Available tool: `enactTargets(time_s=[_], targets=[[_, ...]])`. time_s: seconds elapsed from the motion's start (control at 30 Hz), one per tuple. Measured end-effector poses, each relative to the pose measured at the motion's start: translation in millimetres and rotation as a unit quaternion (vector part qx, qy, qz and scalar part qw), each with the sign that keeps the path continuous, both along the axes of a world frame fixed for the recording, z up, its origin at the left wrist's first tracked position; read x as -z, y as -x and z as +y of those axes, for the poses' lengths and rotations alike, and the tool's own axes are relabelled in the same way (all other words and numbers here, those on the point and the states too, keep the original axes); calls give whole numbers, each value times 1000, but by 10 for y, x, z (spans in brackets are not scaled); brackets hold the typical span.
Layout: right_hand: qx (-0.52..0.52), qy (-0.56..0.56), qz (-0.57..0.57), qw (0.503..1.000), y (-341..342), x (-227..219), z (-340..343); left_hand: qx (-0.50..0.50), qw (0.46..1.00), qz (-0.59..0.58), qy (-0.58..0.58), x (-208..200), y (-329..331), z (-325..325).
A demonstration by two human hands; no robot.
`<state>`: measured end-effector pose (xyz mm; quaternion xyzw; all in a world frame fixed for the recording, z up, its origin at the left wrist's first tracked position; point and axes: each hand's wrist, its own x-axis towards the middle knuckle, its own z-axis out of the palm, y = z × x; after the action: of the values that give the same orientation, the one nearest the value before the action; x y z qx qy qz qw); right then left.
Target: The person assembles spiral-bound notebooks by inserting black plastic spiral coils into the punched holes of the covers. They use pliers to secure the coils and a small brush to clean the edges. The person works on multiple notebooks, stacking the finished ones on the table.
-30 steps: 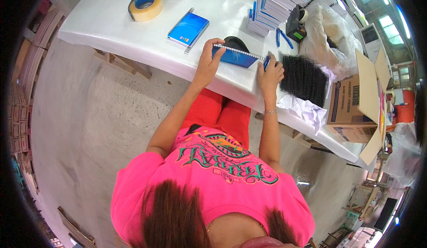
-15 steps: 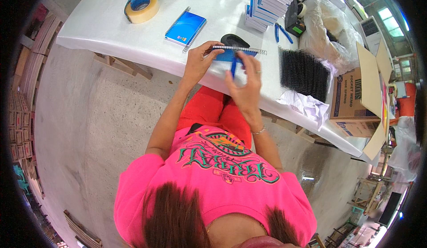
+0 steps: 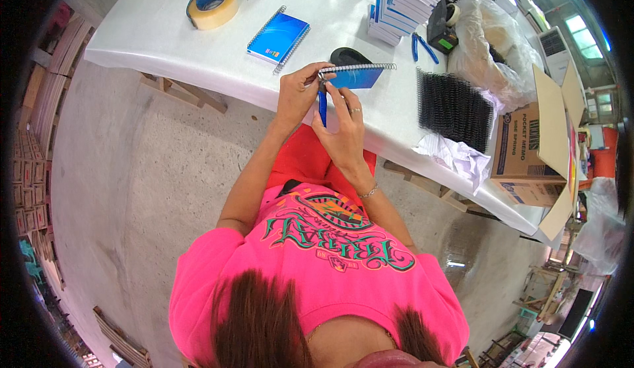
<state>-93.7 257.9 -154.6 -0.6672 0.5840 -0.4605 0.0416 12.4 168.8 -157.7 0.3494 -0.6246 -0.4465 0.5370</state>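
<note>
Upright over the table's near edge is a blue spiral notebook, its wire coil along the top. My left hand grips it by its left end. Blue-handled pliers are in my right hand, their jaws at the coil's left end, close to my left fingertips. Fingers partly cover the jaws, so I cannot tell whether they pinch the wire. Just behind the notebook lies a black rounded object. Another blue spiral notebook lies flat farther left.
A tape roll sits at the far left of the white table. Stacked notebooks, a second pair of pliers and a black tape dispenser stand right. Black coils, crumpled paper and an open carton lie nearer.
My right hand has moved left along the notebook, bringing the pliers from its middle to the coil's left end. My left hand keeps its hold.
</note>
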Motion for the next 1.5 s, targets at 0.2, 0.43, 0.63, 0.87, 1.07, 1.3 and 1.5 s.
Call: enactTargets(time_s=[0.2,0.43,0.63,0.87,1.07,1.3,1.5], targets=[[2,13,-6,1000,-6,0,25,-14,1000,-19,0,-18,15,28],[5,17,-6,1000,4,-4,34,-23,999,-29,14,12,18,36],[-19,-28,-37,999,22,-88,84,-34,997,-39,48,54,31,38],[-9,-24,-3,1000,35,-150,106,-33,997,-44,48,48,30,61],[-32,-46,-37,998,56,-205,107,-49,995,-53,71,61,46,75],[-266,-346,-610,662,368,-484,-57,-79,996,-27,30,31,65,109],[-119,-233,-220,940,1036,-272,-238,-156,987,-6,-42,-252,-223,-83]])
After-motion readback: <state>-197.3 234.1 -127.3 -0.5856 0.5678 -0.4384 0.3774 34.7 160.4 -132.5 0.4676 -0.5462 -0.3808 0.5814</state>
